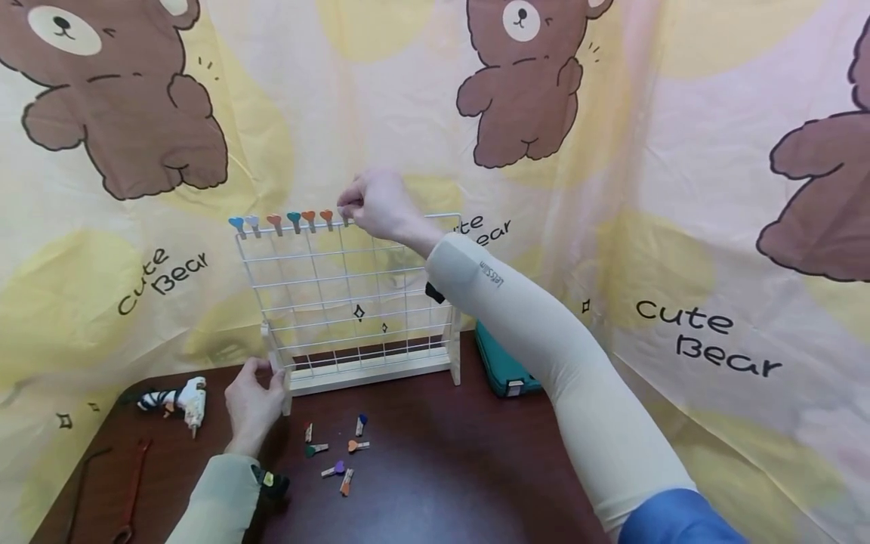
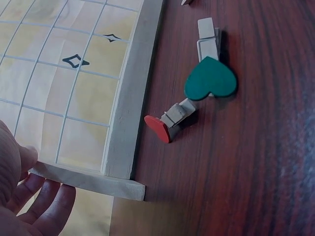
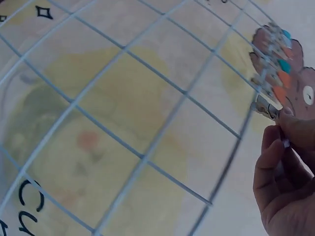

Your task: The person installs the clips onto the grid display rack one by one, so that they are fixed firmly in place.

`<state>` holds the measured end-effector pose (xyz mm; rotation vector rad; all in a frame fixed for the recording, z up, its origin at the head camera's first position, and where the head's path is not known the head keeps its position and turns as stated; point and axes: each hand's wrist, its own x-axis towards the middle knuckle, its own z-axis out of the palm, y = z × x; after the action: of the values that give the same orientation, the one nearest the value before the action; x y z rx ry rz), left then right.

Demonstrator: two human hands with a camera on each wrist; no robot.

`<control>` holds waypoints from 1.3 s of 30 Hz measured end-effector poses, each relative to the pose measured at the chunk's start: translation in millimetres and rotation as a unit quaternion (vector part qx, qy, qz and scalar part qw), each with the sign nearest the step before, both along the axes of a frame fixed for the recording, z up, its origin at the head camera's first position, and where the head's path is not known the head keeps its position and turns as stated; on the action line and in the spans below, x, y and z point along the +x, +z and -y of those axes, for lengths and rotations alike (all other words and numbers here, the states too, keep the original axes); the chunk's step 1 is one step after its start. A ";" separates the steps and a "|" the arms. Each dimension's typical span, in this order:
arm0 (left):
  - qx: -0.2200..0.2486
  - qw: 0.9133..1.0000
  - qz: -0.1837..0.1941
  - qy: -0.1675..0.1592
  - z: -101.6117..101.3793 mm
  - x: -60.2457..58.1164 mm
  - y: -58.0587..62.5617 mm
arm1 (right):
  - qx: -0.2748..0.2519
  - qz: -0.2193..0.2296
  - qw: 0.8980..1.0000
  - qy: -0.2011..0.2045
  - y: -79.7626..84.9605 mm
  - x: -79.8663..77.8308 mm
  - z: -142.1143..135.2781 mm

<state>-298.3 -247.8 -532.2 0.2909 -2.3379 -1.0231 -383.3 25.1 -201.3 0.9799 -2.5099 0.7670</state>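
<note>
Right hand (image 1: 382, 204) pinching one peg (image 3: 266, 106), left hand (image 1: 254, 400) gripping one rack (image 1: 370, 375), six pegs (image 1: 294, 219) clipped (six loose)

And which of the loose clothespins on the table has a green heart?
The green-heart clothespin lies just below the red-heart clothespin in the head view, heart end pointing left; it alone among the six loose ones is green.

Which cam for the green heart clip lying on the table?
Left wrist: the green heart clip shows large and unobstructed, heart face and part of the clip body visible. Head shows it whole but tiny, among other loose clips. Right wrist doesn't show it; that view faces the wire grid.
</note>
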 end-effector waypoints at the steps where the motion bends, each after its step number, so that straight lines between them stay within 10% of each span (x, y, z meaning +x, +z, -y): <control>1: 0.000 1.000 -0.001 0.000 0.3 -0.3 -0.3 | 0.005 0.000 1.000 0.001 -2.0 -2.0 1.6; 15: -0.004 1.000 -0.010 0.001 1.2 0.1 -1.1 | -0.105 -0.048 0.993 -0.010 -40.7 18.1 -16.4; 21: -0.001 1.000 0.002 0.005 1.6 1.2 -0.1 | -0.122 0.055 0.991 0.023 -94.0 38.3 -20.0; 30: 0.000 1.000 -0.002 0.002 0.0 1.2 -0.4 | 0.063 0.121 0.981 0.136 -205.9 47.9 -12.5; 39: 0.000 1.000 0.007 0.003 0.1 -0.7 -1.2 | 0.285 0.080 0.939 0.176 -294.2 48.7 1.6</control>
<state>-298.9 -247.9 -533.5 0.3070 -2.3489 -1.0203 -334.6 23.5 -495.5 1.6492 -2.8021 0.1924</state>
